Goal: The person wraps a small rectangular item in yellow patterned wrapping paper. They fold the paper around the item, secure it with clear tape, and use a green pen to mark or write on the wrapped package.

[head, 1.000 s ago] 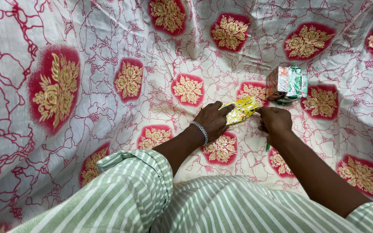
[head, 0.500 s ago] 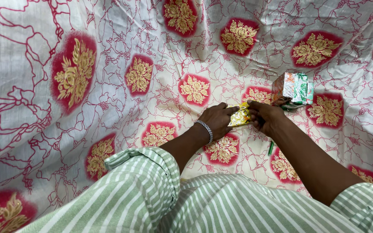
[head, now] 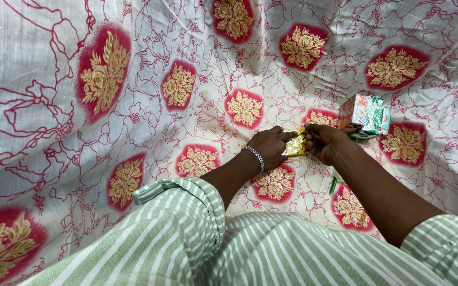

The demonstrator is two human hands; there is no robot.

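A small piece of yellow patterned paper (head: 296, 145) lies on a white cloth (head: 149, 132) printed with red and gold flowers. My left hand (head: 271, 147), with a silver bracelet at the wrist, presses on the paper's left part. My right hand (head: 325, 143) pinches and folds its right part, covering most of it. Both hands meet over the paper.
A stack of shiny folded papers in orange, silver and green (head: 367, 112) sits just beyond my right hand. A thin green stick (head: 333, 185) lies under my right forearm. My green-striped sleeves and lap fill the bottom of the view.
My right hand has moved left onto the yellow paper and closed on it, so less of the paper shows. The camera has shifted slightly.
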